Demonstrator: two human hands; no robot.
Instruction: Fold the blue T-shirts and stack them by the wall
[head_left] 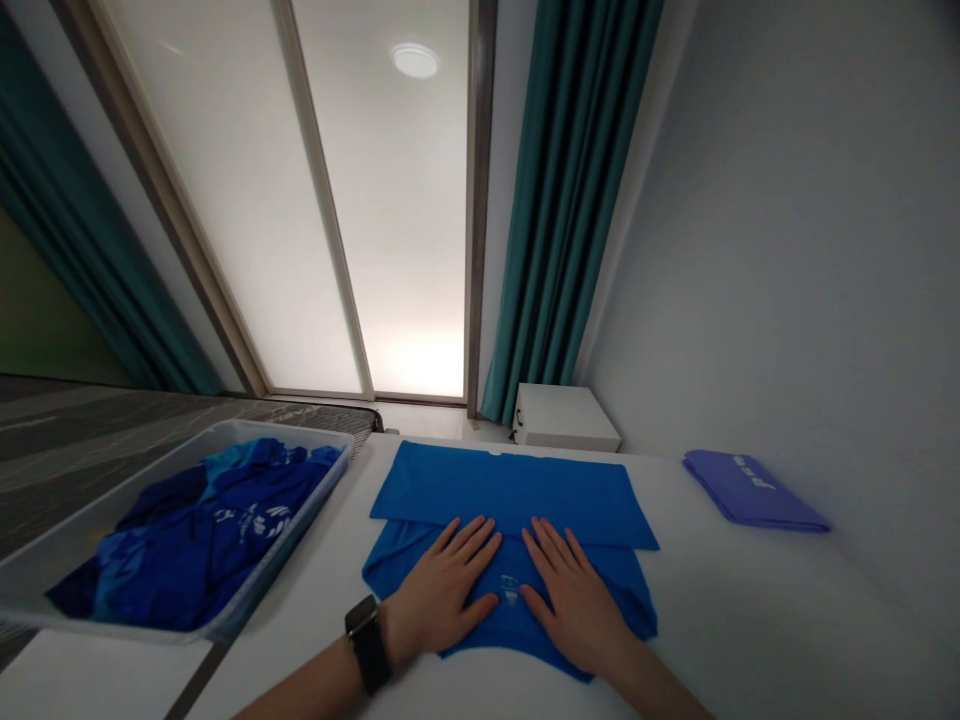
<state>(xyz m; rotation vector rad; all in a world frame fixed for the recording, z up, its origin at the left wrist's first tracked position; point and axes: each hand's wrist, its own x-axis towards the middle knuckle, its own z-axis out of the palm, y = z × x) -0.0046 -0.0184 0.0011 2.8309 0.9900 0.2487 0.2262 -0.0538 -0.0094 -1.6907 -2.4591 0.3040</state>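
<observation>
A bright blue T-shirt (517,495) lies partly folded on the white table (750,600) in front of me, with a small white print near its lower middle. My left hand (442,590) rests flat on the shirt's lower left part, fingers stretched out; a dark watch sits on that wrist. My right hand (574,595) lies flat beside it on the lower right part, fingers spread. Neither hand grips anything.
A grey plastic bin (45,570) at the left holds several crumpled blue shirts (202,530). A folded purple-blue garment (754,490) lies at the table's far right. Beyond the table stand a small white cabinet (566,415), teal curtains (570,200) and a frosted window.
</observation>
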